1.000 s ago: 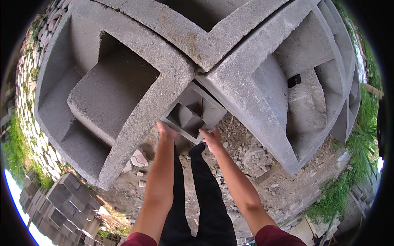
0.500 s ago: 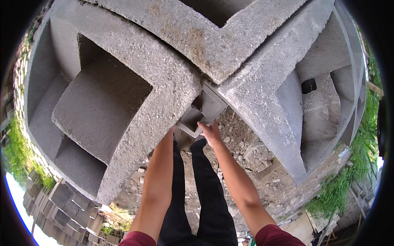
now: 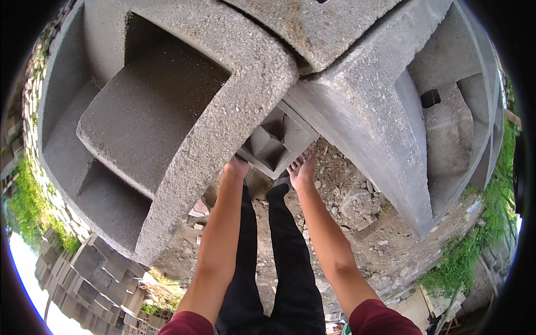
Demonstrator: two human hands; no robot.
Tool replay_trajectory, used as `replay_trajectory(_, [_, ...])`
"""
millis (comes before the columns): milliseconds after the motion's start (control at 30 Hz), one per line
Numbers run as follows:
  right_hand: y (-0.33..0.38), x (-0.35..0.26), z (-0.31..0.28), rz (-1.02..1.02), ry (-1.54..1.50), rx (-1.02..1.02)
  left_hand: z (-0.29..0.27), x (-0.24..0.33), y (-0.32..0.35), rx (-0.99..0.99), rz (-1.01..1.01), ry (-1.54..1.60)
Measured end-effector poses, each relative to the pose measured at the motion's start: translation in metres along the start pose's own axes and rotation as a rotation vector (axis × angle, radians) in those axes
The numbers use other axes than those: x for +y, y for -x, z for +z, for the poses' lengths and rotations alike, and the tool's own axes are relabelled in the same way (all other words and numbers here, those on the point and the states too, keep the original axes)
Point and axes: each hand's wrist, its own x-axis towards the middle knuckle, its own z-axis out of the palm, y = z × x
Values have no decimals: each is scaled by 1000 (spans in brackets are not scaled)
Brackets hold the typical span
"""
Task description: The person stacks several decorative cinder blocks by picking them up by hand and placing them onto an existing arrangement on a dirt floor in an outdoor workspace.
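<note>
A small grey concrete block (image 3: 304, 134) with hollow, angled compartments stands low in the gap between two much bigger concrete pieces. At its near left corner is my left hand (image 3: 237, 166), its fingers mostly hidden by the block and the big piece's edge. My right hand (image 3: 302, 172) lies at the near right side of the block, with the fingers apart and their tips touching or almost touching its wall. The big left concrete piece (image 3: 234, 106) overhangs my left hand. A big right concrete piece (image 3: 363, 106) rises beyond my right hand.
Another large concrete piece (image 3: 329, 33) lies across the far side. Rubble and stones (image 3: 357, 206) cover the dirt around my legs. Green grass (image 3: 452, 268) grows at the right. Several stacked concrete blocks (image 3: 89, 273) stand at the lower left.
My right thumb has come off the block's rim, and that hand now has its fingers along the side wall. The block appears turned and farther right in view; the view has shifted too.
</note>
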Motion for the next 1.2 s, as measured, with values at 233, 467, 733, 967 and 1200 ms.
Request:
replay_trajectory(233, [33, -14, 71, -196, -145, -430, 0, 0, -3, -27, 36, 15])
replay_trajectory(467, [46, -23, 68, -18, -33, -147, 30, 18, 29, 119, -93, -111])
replay_trajectory(733, [197, -57, 50, -20, 184, -306, 50, 70, 174, -90, -250, -503])
replay_trajectory(967, [340, -106, 34, -80, 502, -348, 83, 124, 322, -284, -371, -844])
replay_trajectory(1200, [450, -90, 22, -52, 614, -555, 87, 176, 454, -182, -22, -772])
